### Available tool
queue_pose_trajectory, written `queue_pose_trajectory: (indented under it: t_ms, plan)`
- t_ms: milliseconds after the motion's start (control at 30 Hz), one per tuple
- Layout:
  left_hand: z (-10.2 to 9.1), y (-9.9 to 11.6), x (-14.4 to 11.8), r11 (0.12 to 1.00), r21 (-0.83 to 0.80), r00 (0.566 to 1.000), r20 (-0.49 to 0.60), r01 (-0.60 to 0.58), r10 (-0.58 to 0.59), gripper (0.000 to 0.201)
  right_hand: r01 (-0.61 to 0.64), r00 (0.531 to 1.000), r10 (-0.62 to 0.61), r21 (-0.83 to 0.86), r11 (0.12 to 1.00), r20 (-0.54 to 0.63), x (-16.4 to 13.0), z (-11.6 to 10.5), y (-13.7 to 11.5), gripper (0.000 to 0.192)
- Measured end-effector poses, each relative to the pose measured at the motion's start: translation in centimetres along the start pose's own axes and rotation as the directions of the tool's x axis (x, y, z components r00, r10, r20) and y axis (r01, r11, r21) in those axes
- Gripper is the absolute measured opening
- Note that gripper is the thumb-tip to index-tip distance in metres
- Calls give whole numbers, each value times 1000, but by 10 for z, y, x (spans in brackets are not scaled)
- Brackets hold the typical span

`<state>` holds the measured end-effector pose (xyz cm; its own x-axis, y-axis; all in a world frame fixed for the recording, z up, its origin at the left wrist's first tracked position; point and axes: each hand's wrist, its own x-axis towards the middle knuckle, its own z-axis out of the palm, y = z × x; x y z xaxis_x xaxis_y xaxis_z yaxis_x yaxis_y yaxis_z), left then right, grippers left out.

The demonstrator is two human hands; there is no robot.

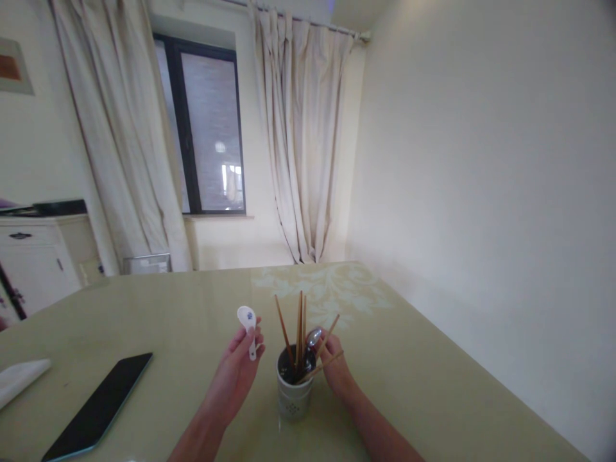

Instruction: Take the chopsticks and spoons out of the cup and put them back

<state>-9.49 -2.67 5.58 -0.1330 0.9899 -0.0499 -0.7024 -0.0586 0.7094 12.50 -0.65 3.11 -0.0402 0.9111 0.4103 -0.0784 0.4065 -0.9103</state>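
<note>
Left of the cup [294, 399], the left hand [239, 364] is pinching the white spoon [247, 316] nearly upright, bowl up; the right hand [339, 380] is flanking the metal spoon [314, 337], grip unclear.

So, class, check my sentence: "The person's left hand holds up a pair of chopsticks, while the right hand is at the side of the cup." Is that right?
Not quite: the left hand holds up a white spoon with a blue mark, as the head view shows. The right hand is indeed at the side of the cup.
</note>
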Motion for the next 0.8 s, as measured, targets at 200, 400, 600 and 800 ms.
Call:
queue_pose_trajectory:
  t_ms: [200, 400, 600, 800]
  plan:
    - [5, -6, -11, 972, 222, 997, 36, -79, 73, 51, 9, 1000, -9, -1, 1000, 5, 0, -1, 0, 62]
    - [7, -4, -18, 710, 651, 953, 287, -267, 96, 46, 11, 1000, -11, -4, 1000, 5, 1, -2, 3, 62]
    - [9, -13, -24, 513, 755, 909, 389, -409, 152, 49, 11, 1000, -11, 3, 1000, 7, 1, -1, 1, 61]
    - [15, -14, -28, 484, 745, 886, 425, -460, 187, 46, 20, 1000, -20, 6, 1000, 4, 1, -3, 3, 61]
